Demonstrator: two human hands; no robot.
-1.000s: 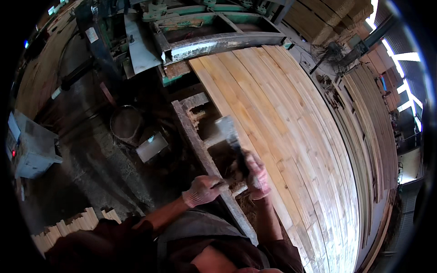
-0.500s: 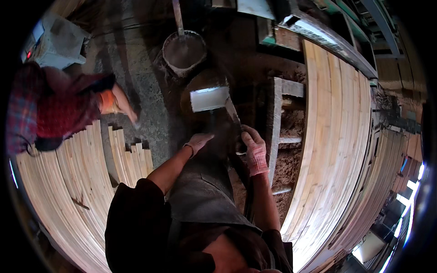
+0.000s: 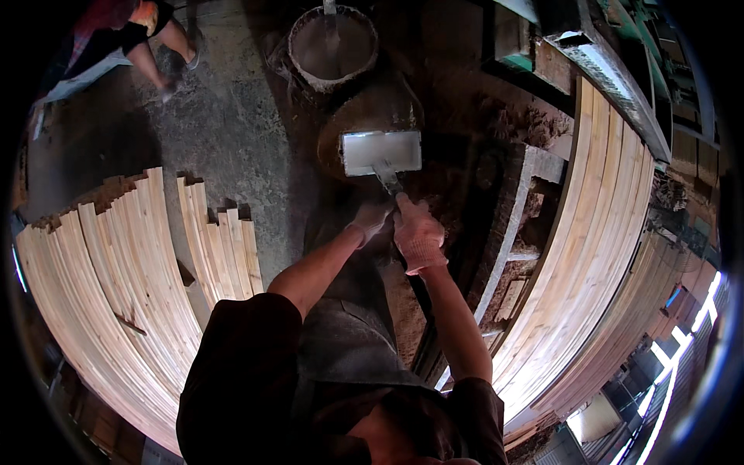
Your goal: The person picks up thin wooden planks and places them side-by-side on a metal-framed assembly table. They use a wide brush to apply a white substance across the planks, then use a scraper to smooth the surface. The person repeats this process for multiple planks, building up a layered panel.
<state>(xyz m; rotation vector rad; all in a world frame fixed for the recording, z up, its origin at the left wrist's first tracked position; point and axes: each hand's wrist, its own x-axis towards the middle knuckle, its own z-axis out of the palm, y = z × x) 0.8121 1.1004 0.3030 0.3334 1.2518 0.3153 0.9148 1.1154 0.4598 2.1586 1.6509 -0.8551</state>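
Observation:
In a gloved grip, my right hand (image 3: 419,235) is closed round the handle of a flat, pale-coated tool (image 3: 389,178); whether it is a brush or a scraper I cannot tell. The tool's far end rests at the near edge of a white rectangular tray (image 3: 353,156), over the pale material inside. Close on its left is my left hand (image 3: 372,218), also gloved, low beside the right wrist; its fingers are dim and partly hidden. The tray sits on a brown rounded surface (image 3: 332,139).
Beyond the tray stands a round bucket (image 3: 373,63) of greyish liquid with a stick in it. Stacked wooden strips lie on the left (image 3: 124,256) and long boards (image 3: 573,256) on the right, beside a worn frame (image 3: 508,225). Another person (image 3: 147,39) stands far left.
My right hand has swung the tool inward, its end now at the tray. The left hand has come close to the right. The other person has moved farther away.

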